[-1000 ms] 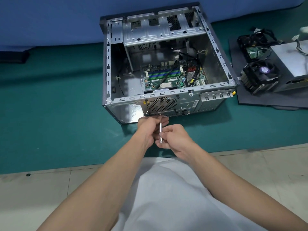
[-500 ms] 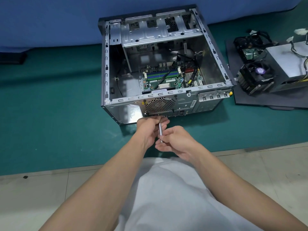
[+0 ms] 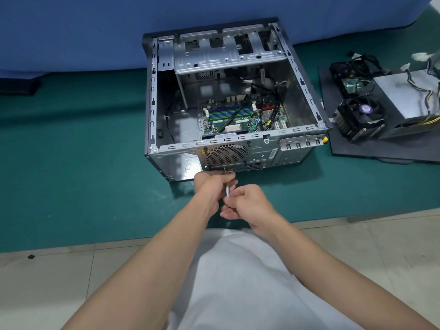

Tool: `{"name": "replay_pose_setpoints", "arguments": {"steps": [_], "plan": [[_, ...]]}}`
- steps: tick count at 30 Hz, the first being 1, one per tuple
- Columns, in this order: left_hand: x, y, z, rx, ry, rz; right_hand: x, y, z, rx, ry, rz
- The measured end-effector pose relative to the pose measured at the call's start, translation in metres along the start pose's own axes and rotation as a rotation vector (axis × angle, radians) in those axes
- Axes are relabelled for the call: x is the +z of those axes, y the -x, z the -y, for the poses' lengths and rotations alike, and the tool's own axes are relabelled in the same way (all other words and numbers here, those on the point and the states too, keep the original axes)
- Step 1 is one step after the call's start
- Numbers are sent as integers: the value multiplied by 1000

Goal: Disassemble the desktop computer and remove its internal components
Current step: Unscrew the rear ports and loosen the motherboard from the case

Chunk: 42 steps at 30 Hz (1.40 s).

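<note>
An open desktop case [image 3: 164, 96] lies on its side on the green mat, its rear panel with the round fan grille [image 3: 226, 154] facing me. Inside, a green motherboard [image 3: 228, 117] with blue memory slots and black cables shows. A thin silver screwdriver [image 3: 227, 191] points at the lower edge of the rear panel, just below the grille. My left hand [image 3: 210, 186] is closed around its front part near the tip. My right hand [image 3: 247, 202] grips its rear end. The tip is partly hidden by my left fingers.
On a black panel [image 3: 357, 152] to the right lie a CPU cooler with fan [image 3: 359, 116], a grey power supply [image 3: 400, 94] with cables and a drive [image 3: 351, 85]. A blue wall [image 3: 95, 32] stands behind the case. Pale floor tiles [image 3: 71, 282] border the green mat [image 3: 71, 163].
Both hands stay at the rear panel on the screwdriver with only slight finger shifts. The view has drifted a little, so the case sits slightly further left.
</note>
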<state>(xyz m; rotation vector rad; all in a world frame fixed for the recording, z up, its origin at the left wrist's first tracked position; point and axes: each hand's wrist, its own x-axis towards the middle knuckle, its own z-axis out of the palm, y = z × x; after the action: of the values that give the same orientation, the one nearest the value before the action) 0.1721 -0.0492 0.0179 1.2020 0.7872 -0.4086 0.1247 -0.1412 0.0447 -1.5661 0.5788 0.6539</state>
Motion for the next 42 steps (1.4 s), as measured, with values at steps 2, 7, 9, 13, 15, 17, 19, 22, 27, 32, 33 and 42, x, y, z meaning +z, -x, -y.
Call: {"name": "replay_pose_setpoints", "arguments": {"steps": [2,7,9,13,15,17,19,22,27,32,33,42], "plan": [[2,1,1,14,-63,-39,5,0,-1,-24,157,-130],[4,-1,-5,-71,72,30,1,2,4,46,-101,38],[0,0,-6,-93,77,86,-2,3,5,62,-242,110],[-2,1,-6,1,-75,8,4,2,2,-13,-76,-96],[1,1,-5,4,-90,-20,5,2,1,-28,17,-211],[3,1,-6,-34,-21,-6,3,1,2,-13,38,-208],[3,1,-7,-62,49,39,-1,2,4,47,-120,-39],[0,1,-7,-80,89,87,-5,5,8,78,-317,128],[-1,1,-4,-3,-104,-4,6,4,3,-22,202,-207],[0,-2,-4,-74,51,58,0,5,6,74,-288,85],[-2,-2,-4,-85,64,84,-1,5,5,83,-354,128],[2,3,-3,-52,-105,-27,11,4,1,18,6,-134]]}}
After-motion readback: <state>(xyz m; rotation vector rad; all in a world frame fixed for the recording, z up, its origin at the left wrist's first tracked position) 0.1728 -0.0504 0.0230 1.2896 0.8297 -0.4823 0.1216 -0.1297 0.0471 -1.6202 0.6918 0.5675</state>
